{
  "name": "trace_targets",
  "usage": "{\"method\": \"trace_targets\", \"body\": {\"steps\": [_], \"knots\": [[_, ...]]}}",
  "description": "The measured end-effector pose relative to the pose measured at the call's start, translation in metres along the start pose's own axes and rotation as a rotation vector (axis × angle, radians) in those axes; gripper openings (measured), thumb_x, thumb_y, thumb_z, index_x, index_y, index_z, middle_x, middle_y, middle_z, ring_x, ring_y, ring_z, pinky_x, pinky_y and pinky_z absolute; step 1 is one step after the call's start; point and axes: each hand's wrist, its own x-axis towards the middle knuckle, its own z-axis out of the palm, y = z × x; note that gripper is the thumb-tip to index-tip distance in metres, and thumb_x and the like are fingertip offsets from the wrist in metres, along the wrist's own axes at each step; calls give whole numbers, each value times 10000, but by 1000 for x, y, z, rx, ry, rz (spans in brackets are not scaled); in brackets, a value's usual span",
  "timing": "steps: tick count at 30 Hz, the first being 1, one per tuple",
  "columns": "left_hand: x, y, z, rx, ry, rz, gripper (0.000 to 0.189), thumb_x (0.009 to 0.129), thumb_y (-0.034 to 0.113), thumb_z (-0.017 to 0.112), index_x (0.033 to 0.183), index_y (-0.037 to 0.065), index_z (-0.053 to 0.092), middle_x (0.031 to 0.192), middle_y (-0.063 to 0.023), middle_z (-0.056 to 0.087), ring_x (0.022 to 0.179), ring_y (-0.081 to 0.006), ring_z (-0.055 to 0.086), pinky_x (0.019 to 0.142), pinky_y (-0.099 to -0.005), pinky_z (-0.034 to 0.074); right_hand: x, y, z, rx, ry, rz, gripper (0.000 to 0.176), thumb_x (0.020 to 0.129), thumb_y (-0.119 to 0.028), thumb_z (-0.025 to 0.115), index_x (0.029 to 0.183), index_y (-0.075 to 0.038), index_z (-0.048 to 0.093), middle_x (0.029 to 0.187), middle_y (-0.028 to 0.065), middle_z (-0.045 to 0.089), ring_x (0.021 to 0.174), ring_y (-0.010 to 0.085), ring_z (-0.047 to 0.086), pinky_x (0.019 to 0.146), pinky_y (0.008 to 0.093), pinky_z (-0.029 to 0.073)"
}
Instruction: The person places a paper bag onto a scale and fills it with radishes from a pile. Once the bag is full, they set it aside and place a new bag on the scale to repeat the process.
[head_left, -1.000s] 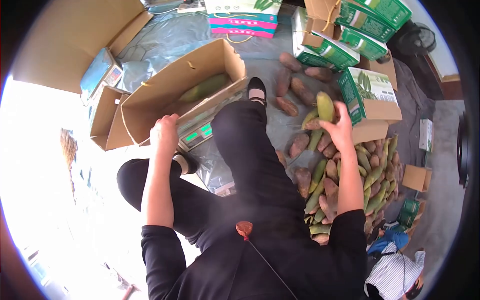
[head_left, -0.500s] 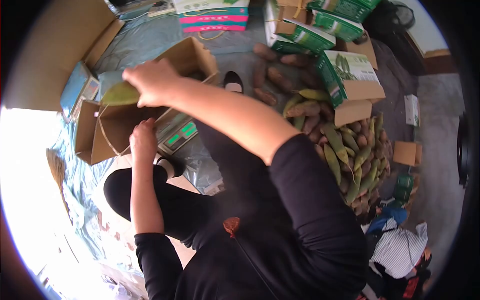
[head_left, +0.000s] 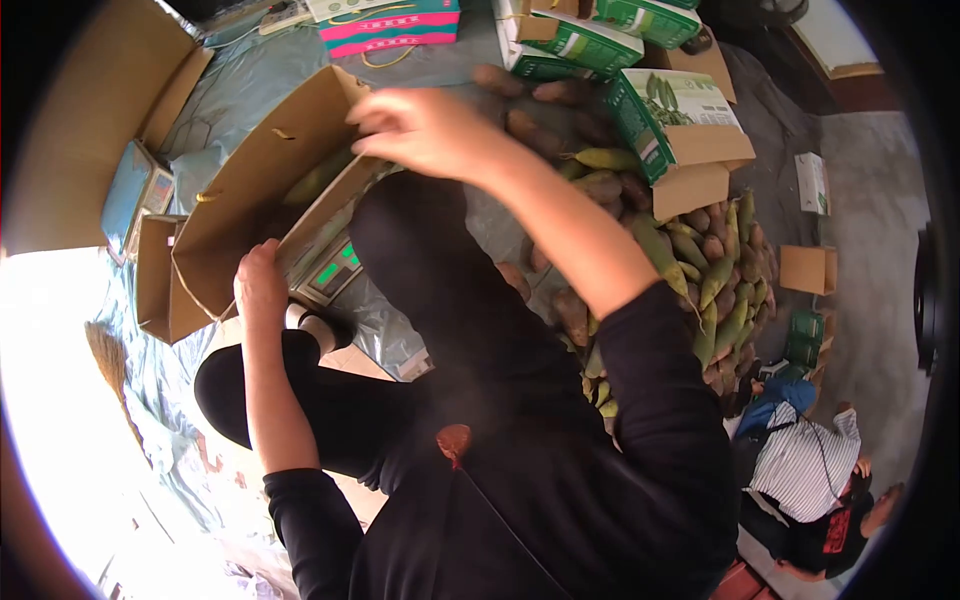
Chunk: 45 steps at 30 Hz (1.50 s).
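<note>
An opened cardboard box (head_left: 240, 165) stands tilted in front of me on the floor, beside a scale with green lit digits (head_left: 338, 268). My left hand (head_left: 262, 285) grips its near edge, fingers folded over the cardboard. At the box's right end is my right hand (head_left: 420, 130), slightly blurred, its fingers loosely bent and apart with nothing in them. Inside, in shadow, lies a long green radish (head_left: 322, 178); the rest of the inside is dark.
A heap of green and brownish radishes (head_left: 715, 270) lies to my right. Green printed cartons (head_left: 590, 45) and a pink-and-teal box (head_left: 390, 30) stand beyond. People, one in a striped shirt (head_left: 805, 470), are at lower right. A broom (head_left: 108, 355) lies left.
My right hand has let go of the green radish, which now lies in the box, and has moved right. My left hand keeps to the box edge. The view has shifted slightly.
</note>
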Motion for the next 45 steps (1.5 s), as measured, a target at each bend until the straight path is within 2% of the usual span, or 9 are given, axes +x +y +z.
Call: {"method": "trace_targets", "body": {"steps": [9, 10, 12, 16, 26, 28, 34, 41, 45], "knots": [[3, -3, 3, 52, -65, -44, 289, 770, -13, 473, 988, 97, 628, 875, -123, 631, 899, -317, 605, 763, -454, 471, -264, 238, -141, -643, 304, 665, 315, 784, -243, 630, 1030, -47, 610, 1047, 180, 616, 1005, 350, 574, 827, 419, 465], [2, -3, 3, 55, -43, -39, 277, 774, -9, 472, 972, 100, 631, 868, -117, 631, 896, -317, 605, 768, -458, 467, -278, 207, -137, -557, 360, 1055, 429, 790, -321, 638, 1079, -6, 602, 1063, 190, 617, 1036, 356, 566, 875, 413, 456], [4, -2, 1, 81, -82, -56, 267, 774, 0, 475, 963, 99, 635, 870, -113, 635, 896, -311, 609, 771, -451, 467, -347, 247, -151, -958, 145, 1129, 502, 771, -392, 638, 1138, -53, 581, 1132, 186, 591, 1109, 360, 536, 909, 447, 447], [3, -1, 0, 74, -92, -75, 261, 775, 18, 490, 971, 104, 640, 887, -105, 643, 920, -292, 610, 794, -443, 461, -390, 216, -143, -927, 210, 1588, 642, 763, -422, 661, 1320, -193, 437, 1337, 136, 453, 1239, 337, 424, 987, 500, 392], [2, -4, 4, 44, -43, -78, 249, 754, 13, 525, 963, 87, 640, 874, -109, 635, 918, -295, 604, 808, -435, 453, -391, 216, -155, -776, 78, 1765, 934, 715, -376, 757, 1457, -287, 196, 1492, 77, 224, 1342, 321, 261, 1021, 600, 321], [2, -2, 4, 48, -37, -87, 232, 737, 19, 555, 947, 73, 638, 874, -122, 635, 909, -306, 603, 799, -429, 465, -381, 205, -152, -836, 32, 1769, 928, 691, -402, 762, 1442, -214, 251, 1456, 115, 274, 1296, 373, 319, 1045, 499, 356], [2, 0, 2, 26, -21, -110, 235, 762, -1, 491, 917, 93, 639, 858, -95, 630, 915, -289, 600, 831, -430, 423, -446, 295, -169, -685, 229, 1626, 759, 726, -342, 740, 1370, -230, 355, 1371, 118, 418, 1283, 315, 376, 1003, 558, 347], [-1, 3, 1, 115, -51, -39, 130, 720, 3, 542, 808, 87, 587, 782, -93, 606, 836, -289, 611, 754, -420, 452, -376, 211, -135, -1057, 165, 1566, 612, 730, -241, 744, 1252, -54, 484, 1221, 183, 544, 1071, 349, 559, 855, 497, 473], [-2, 3, -1, 93, -55, -39, 123, 717, 8, 560, 808, 87, 585, 788, -84, 606, 847, -280, 609, 758, -415, 452, -396, 260, -140, -316, 368, 1401, 432, 741, -130, 717, 1123, 27, 592, 1067, 128, 630, 914, 284, 613, 799, 391, 483]]}}
